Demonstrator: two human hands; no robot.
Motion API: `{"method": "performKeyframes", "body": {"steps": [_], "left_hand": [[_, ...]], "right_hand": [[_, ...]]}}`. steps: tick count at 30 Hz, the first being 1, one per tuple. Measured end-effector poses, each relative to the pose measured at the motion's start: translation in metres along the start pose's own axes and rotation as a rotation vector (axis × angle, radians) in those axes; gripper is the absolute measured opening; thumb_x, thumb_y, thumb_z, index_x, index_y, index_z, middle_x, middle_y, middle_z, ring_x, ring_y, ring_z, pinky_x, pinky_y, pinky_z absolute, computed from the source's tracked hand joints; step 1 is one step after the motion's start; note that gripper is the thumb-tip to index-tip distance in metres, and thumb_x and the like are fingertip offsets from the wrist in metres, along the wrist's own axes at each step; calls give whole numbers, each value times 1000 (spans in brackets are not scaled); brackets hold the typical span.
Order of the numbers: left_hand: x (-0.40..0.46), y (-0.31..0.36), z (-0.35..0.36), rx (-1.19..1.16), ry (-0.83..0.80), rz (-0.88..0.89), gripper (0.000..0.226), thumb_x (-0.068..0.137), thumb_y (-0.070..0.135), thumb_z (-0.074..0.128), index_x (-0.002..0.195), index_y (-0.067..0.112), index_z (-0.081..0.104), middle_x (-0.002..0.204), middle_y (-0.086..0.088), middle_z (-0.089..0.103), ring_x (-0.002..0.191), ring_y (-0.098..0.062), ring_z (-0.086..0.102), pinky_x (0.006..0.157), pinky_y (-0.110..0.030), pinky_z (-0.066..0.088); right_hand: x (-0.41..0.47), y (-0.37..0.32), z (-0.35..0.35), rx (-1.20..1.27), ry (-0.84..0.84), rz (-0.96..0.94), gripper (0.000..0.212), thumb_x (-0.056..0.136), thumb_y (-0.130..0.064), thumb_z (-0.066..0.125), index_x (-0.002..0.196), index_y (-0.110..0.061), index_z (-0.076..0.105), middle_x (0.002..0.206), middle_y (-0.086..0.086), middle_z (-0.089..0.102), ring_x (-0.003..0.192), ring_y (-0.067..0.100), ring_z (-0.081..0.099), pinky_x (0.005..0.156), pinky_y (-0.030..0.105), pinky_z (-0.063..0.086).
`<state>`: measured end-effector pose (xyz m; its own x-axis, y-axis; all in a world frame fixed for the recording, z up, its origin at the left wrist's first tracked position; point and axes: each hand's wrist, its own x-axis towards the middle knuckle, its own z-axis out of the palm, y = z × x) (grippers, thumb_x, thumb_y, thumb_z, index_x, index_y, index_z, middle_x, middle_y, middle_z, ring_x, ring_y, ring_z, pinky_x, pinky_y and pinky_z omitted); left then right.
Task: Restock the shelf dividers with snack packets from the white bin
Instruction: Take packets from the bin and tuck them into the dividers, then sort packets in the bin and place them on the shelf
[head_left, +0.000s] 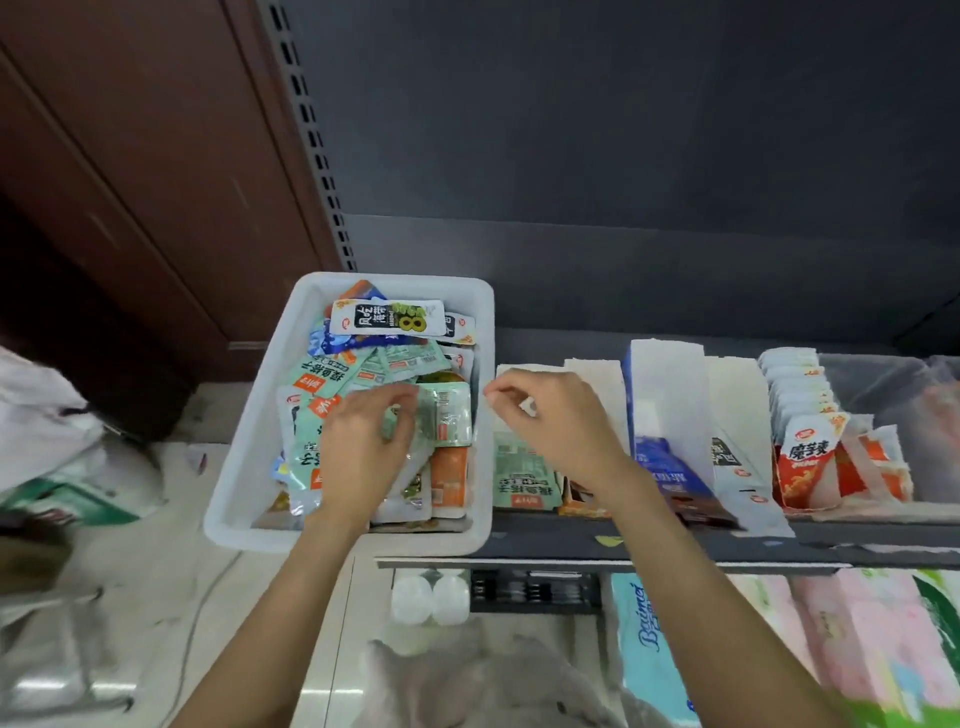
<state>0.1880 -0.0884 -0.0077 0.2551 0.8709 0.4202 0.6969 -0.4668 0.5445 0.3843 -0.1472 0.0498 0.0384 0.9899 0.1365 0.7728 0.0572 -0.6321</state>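
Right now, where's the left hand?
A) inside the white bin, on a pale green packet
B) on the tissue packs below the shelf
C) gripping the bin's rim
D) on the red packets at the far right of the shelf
A: the left hand is over the white bin, fingers curled on a pale green packet; the right hand hovers above the shelf dividers.

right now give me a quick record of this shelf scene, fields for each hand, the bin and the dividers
left hand: inside the white bin, gripping a pale green packet
right hand: above the leftmost divider slot, fingers curled, nothing visibly held
white bin: on the shelf's left end, piled with mixed snack packets
shelf dividers: white, right of the bin, slots partly filled
leftmost slot: green packet at the front
far right slots: red and white packets
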Motion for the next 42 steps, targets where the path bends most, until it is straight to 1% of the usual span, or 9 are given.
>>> {"method": "performKeyframes", "body": {"steps": [10,13,17,20,25,30,33,39,42], "left_hand": [[-6,-60,1,286,-340,-242,57,77,37,70,127,16,53,127,-9,52,117,-32,42,93,-42,38],[-5,-62,2,301,-359,-247,59,79,42,66,131,19,48,130,-5,49,120,-28,41,96,-40,38],[-2,-54,-5,290,-370,-279,56,83,40,64,131,18,47,128,-5,52,118,-27,44,94,-39,40],[-1,-27,-17,-84,-234,-418,32,89,41,57,113,19,59,108,2,63,101,-19,58,80,-31,46],[15,47,-32,-955,-466,-702,45,85,57,47,111,23,60,98,6,71,88,-10,68,75,-23,54],[27,67,-16,-839,-300,-505,17,92,16,56,108,14,62,101,4,69,93,-11,65,79,-23,51],[33,65,-7,-698,-417,-222,16,91,15,58,107,17,63,100,7,68,91,-5,64,80,-19,50],[34,76,20,-745,-568,-2,19,86,15,66,102,5,69,99,-9,69,90,-20,67,82,-42,54],[35,82,33,-681,-501,46,17,86,15,66,101,9,71,94,-3,66,86,-16,63,79,-35,52]], "right_hand": [[77,-9,101,-790,-229,29,33,89,-31,59,117,-15,53,113,5,60,108,25,46,91,39,31],[70,-18,89,-597,-145,58,24,91,-17,57,115,-15,58,108,4,65,101,23,53,89,36,36],[44,-34,47,-91,-85,260,22,92,-18,55,113,-19,60,101,1,64,73,12,57,61,25,43],[12,-35,26,109,164,247,11,91,-17,59,102,-15,59,103,-3,66,81,10,62,53,16,45],[-29,-37,30,-1,463,-173,10,83,-9,67,93,-8,63,91,2,64,81,3,54,68,8,42],[-42,-12,40,-253,214,-315,28,80,-32,69,104,-20,58,109,-2,60,103,14,50,86,29,39],[-45,-9,18,-19,195,-151,43,83,-49,60,115,-21,57,121,-4,55,112,9,48,94,18,37],[-35,9,-31,35,329,83,59,85,-17,68,137,-25,41,128,-8,46,109,1,46,81,1,37],[-32,21,-35,-61,384,5,27,87,-13,65,113,-15,59,107,1,63,89,13,59,71,21,51]]}}
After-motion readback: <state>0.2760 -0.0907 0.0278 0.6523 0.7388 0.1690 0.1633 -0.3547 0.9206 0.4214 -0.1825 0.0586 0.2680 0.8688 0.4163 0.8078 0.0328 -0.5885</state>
